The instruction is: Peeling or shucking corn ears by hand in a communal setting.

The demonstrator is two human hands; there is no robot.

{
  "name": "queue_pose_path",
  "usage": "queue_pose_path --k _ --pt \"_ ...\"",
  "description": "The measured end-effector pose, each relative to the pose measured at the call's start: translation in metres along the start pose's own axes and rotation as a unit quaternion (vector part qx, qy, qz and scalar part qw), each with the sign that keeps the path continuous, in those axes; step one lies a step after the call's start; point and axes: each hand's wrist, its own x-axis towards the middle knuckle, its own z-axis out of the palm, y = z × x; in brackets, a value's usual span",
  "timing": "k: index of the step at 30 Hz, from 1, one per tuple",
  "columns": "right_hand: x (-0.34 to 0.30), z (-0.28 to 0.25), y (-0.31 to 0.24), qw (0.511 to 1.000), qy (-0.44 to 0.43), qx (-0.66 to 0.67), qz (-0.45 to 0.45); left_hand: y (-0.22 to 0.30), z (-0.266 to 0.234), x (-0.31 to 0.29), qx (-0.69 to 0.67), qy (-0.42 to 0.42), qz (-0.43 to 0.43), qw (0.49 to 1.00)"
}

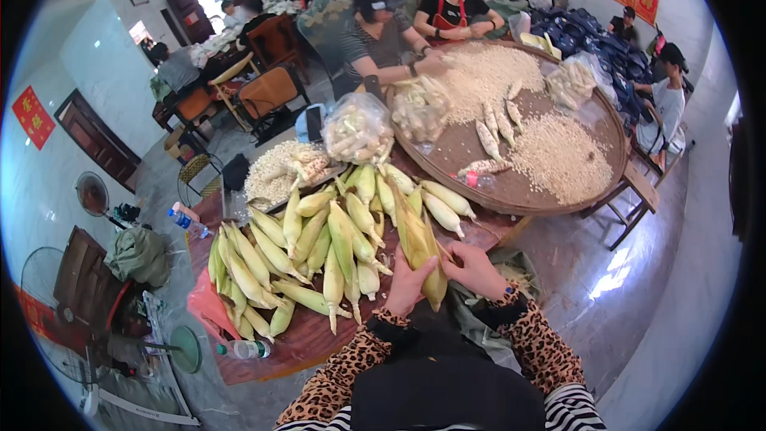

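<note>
My left hand (409, 281) is closed around the lower part of an ear of corn (413, 230) in a yellow-green husk, held upright over the table edge. The fingers of my right hand (477, 270) pinch the husk along the ear's right side. Just left of it lies a heap of corn ears (307, 247), mostly pale with green husk on them. Beyond my hands, a large round tray (511, 206) carries loose pale kernels (562, 160) and several bare, partly stripped ears (488, 140).
A smaller tray of kernels (275, 179) and clear bags of corn (357, 129) stand behind the heap. A bottle (243, 349) lies at the table's near left edge. Across the round tray, two people (379, 36) work with their hands. A wooden stool (634, 191) stands right.
</note>
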Motion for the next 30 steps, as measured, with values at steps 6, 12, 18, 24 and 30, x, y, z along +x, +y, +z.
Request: queue_pose_path --k 6,12,18,24,30 --pt "0.002 0.015 0.003 0.993 0.111 -0.039 -0.004 -0.005 0.01 0.006 0.04 0.013 0.033 0.999" --pt "0.013 -0.003 0.076 0.961 0.263 -0.06 0.068 0.004 0.018 0.009 0.053 0.085 0.059 0.993" --pt "-0.013 -0.002 0.086 0.753 0.106 0.636 0.131 0.015 0.013 0.002 -0.082 0.105 0.011 0.991" --pt "-0.042 -0.056 0.069 0.713 0.129 0.654 0.219 0.038 -0.04 0.026 -0.191 0.14 -0.016 0.971" --pt "-0.011 -0.035 0.0 0.838 0.165 0.487 0.185 0.029 -0.011 0.022 -0.051 0.103 0.046 0.992"
